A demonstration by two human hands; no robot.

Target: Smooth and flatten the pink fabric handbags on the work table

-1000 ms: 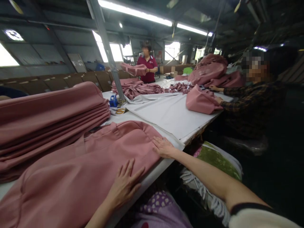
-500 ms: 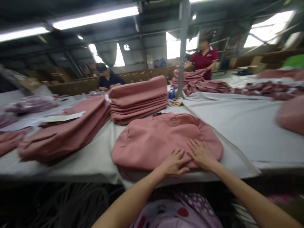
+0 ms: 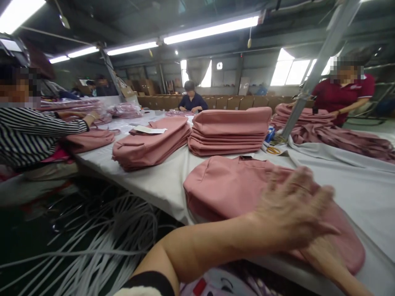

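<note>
A pink leather-like bag (image 3: 228, 185) lies flat on the table's near edge, a short dark piece showing at its top. Over its right half is my left hand (image 3: 290, 205), raised towards the camera and blurred, fingers apart and nothing in them. Whether that palm touches the bag I cannot tell. My right hand (image 3: 324, 250) is low on the bag's near right side, its fingers hidden behind my left hand. Behind the bag stands a neat stack of folded pink pieces (image 3: 228, 133). More pink bags (image 3: 148, 148) are piled to the left, a pale paper strip (image 3: 149, 130) on top.
Yellow-handled scissors (image 3: 273, 150) and a blue object (image 3: 270, 134) lie by a grey post (image 3: 308, 90). Co-workers stand or sit left (image 3: 37, 127), behind (image 3: 191, 100) and right (image 3: 342, 94). White cords (image 3: 114, 230) hang below the table (image 3: 166, 185).
The view has swung left, bringing a striped-sleeved co-worker and the cords into sight. My left hand has risen off its flat rest on the bag and now covers much of my right hand.
</note>
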